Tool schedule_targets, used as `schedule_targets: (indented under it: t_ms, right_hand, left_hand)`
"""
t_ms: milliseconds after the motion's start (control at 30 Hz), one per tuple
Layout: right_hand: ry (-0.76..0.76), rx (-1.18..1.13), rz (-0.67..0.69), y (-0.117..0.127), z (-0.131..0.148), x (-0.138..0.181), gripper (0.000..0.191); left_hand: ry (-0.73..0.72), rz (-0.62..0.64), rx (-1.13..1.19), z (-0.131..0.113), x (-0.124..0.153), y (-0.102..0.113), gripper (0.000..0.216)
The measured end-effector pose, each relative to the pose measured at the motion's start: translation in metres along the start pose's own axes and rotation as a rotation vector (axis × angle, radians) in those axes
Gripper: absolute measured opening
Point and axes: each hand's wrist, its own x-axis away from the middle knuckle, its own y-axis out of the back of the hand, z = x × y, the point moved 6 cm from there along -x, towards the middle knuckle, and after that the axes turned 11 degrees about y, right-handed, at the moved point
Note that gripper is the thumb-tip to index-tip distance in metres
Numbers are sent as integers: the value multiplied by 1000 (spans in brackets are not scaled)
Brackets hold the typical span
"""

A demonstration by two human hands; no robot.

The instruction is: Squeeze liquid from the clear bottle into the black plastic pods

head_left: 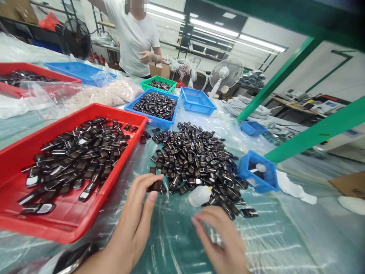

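My left hand [139,207] pinches a small dark, shiny plastic piece [154,185] between thumb and fingers, at the near left edge of a large heap of similar black pieces [194,152]. In front of that heap, a small white squeeze bottle [200,195] lies tilted, its yellowish tip to the right. My right hand [221,236] is just below the bottle, apart from it. Its thumb and forefinger come together at the tips, slightly blurred; I cannot make out anything between them.
To the left, a red tray [134,152] holds longer black pieces. Behind the heap stand a filled blue tray [168,123], a green tray [145,84] and another blue tray [199,102]. A small blue bin [265,182] sits right, beside green posts [313,133]. A person [137,42] stands across the table.
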Motion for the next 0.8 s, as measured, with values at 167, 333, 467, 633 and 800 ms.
schedule_targets:
  t_ms: [167,333,467,633,800]
  right_hand:
    - [111,76,212,-52,15,-17,26]
    - [39,-21,223,-66,4,-31,28]
    - [-69,-246,128,-36,9,-40,15]
    - [-409,-772,39,-13,6,-39,3]
    - [-647,-1204,15,-27,5,-31,12]
  left_hand:
    - [-44,25,-9,0,3,-5,27]
    - [-44,54,2,0,4,-6,28]
    - [-106,108,-24,-2,8,-8,31]
    - [-249,122,-82,-8,13,-10,31]
    - [-374,179,-115,-10,18,-14,32]
